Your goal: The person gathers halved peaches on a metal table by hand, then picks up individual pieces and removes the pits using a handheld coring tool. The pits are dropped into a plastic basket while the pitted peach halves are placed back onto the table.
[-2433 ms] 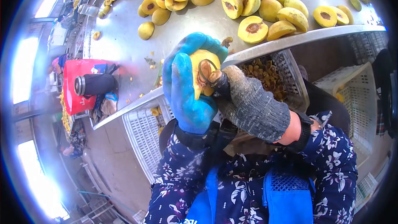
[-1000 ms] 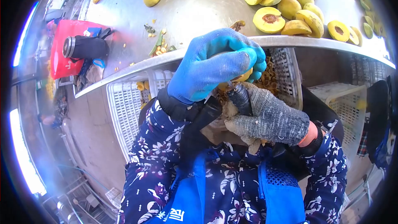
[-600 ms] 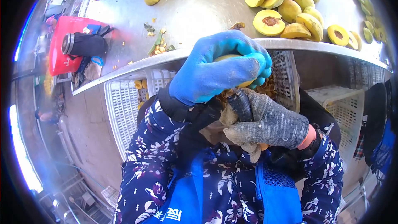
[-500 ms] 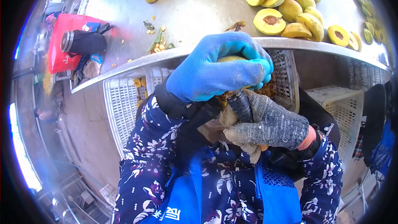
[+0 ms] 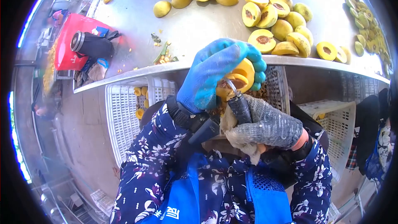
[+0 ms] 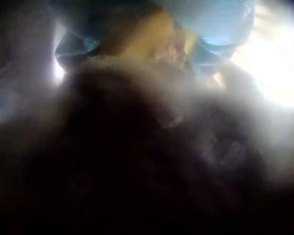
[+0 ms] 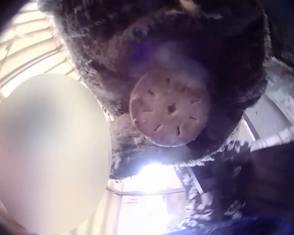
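In the head view my left hand (image 5: 207,72), in a blue glove, grips a yellow peach half (image 5: 247,69) with its cut face toward me. My right hand (image 5: 271,124), in a grey knit glove, holds a pitting knife (image 5: 240,108) by its dark handle. Its curved metal blade lies at the brown hollow of the peach. Blurred in the left wrist view are the blue fingers (image 6: 210,22) around yellow flesh (image 6: 149,36). The right wrist view shows the handle's round, notched end (image 7: 170,110) inside the gloved fist.
Peach halves (image 5: 286,29) lie cut side up and down on the metal table (image 5: 195,20). White crates (image 5: 124,118) stand below its edge, left and right (image 5: 338,126). Peel scraps (image 5: 166,56), a red bag (image 5: 68,37) and a black thermos (image 5: 95,45) are on the left.
My left hand has turned, bringing the peach's cut face and the blade into sight; half a second ago fingers covered most of it. The right hand keeps its hold. The head view has shifted slightly.
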`<state>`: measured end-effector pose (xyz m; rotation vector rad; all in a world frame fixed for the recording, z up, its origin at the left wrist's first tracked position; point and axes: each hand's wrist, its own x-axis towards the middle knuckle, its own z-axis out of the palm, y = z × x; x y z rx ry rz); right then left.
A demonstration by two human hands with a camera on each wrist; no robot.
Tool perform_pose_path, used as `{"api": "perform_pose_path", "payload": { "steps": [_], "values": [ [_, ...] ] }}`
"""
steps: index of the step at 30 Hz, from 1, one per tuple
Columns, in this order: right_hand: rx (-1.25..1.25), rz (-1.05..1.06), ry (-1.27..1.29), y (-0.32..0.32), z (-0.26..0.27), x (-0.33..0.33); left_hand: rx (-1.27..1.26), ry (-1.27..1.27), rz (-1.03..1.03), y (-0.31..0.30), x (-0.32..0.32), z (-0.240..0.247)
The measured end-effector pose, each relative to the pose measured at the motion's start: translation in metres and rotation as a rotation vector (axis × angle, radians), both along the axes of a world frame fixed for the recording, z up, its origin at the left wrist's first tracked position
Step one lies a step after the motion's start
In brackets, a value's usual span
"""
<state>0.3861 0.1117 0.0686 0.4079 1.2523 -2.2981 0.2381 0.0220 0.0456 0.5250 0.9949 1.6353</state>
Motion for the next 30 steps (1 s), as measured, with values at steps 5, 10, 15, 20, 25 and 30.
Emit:
{"api": "perform_pose_path", "payload": {
  "steps": [5, 10, 15, 20, 25, 30],
  "values": [
    [0.558, -0.179, 0.327, -0.018, -0.023, 0.001, 0.071, -0.136, 0.067, 0.000, -0.001, -0.011],
    [1.212, -0.073, 0.586, -0.023, -0.048, 0.008, -0.046, -0.168, 0.190, -0.004, -0.015, -0.003],
    [1.496, 0.075, 0.571, -0.017, -0.072, 0.015, 0.004, -0.033, 0.261, -0.041, -0.046, 0.004],
    [1.186, -0.156, 0.454, -0.027, -0.032, -0.005, -0.056, 0.090, 0.255, -0.055, -0.033, 0.001],
    [1.123, -0.186, 0.538, -0.029, -0.040, -0.011, -0.061, 0.221, 0.259, -0.040, 0.000, 0.002],
    [1.301, -0.204, 0.545, -0.028, -0.063, -0.008, -0.057, 0.275, 0.209, -0.034, 0.003, 0.000]
  ]
}}
